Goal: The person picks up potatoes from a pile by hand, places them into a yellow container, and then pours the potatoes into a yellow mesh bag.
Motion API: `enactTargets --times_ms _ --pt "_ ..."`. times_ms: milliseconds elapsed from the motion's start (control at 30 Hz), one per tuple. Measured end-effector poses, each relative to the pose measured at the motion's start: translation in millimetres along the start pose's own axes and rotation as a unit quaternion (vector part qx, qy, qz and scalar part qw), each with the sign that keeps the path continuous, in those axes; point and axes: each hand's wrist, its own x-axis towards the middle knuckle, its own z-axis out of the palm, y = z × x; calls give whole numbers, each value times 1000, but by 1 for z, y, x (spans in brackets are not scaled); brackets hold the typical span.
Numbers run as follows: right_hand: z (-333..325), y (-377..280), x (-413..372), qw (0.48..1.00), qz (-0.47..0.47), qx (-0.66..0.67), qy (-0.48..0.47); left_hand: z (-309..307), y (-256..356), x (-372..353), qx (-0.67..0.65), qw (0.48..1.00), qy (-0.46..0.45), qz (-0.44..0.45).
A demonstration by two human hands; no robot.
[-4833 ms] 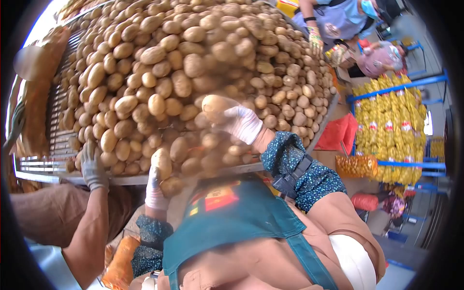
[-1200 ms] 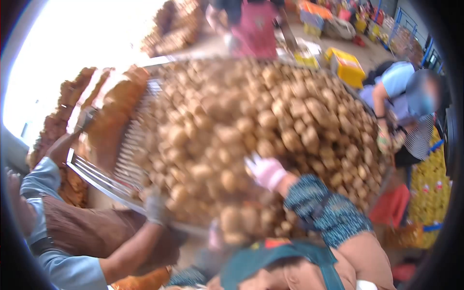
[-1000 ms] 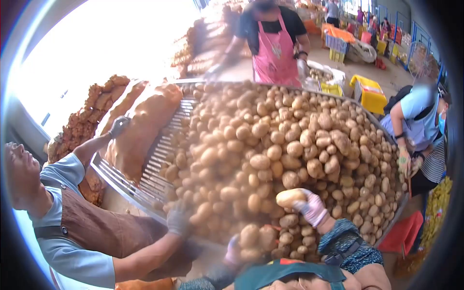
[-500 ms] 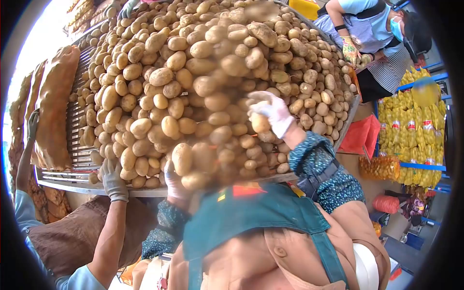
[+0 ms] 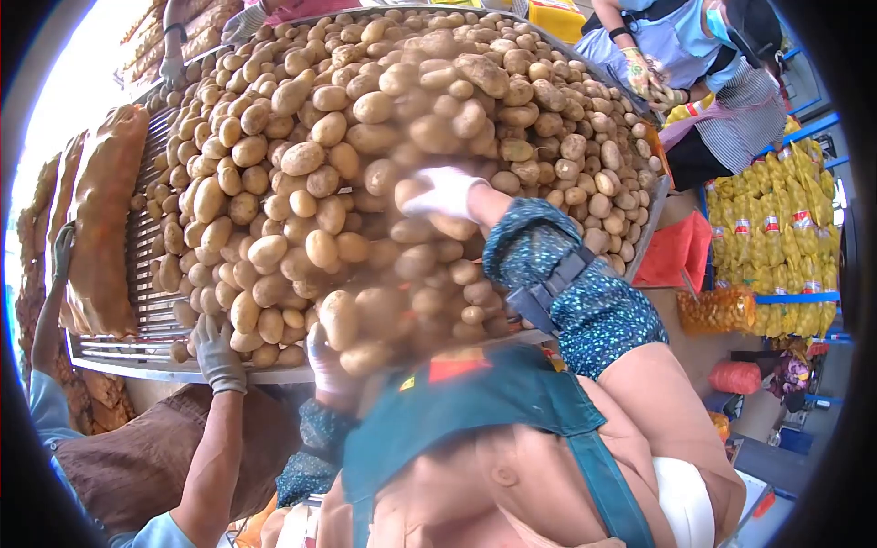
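Head view: left hand (image 5: 331, 368) near metal rim (image 5: 279, 375), right hand (image 5: 448, 194) amid potatoes (image 5: 302, 159).

- loads of yellow mesh bags (image 5: 772, 215) stacked on a blue rack (image 5: 799, 298), right side
- bright red sheet or bag (image 5: 674, 254), can't tell which, just left of those
- pinkish-red bundle (image 5: 735, 377) lower down
- masked person in light blue (image 5: 699, 41), upper right

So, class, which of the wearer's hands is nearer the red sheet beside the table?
The right hand, over the potatoes left of the red sheet; the left hand is farther left, at the table's near edge.
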Motion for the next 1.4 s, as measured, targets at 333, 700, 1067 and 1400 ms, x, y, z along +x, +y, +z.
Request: enactTargets --times_ms 333,700,1067,1400 --pt "9 43 -134 650 -28 757 -66 73 -4 20 -3 990 -129 -55" --pt "43 74 -252 634 -45 771 31 107 -51 36 155 961 -135 -182" --pt "147 153 -444 496 105 818 274 136 -168 38 155 902 -164 -368" --pt "290 174 -581 254 170 845 440 120 -316 -9 341 799 -175 -463"
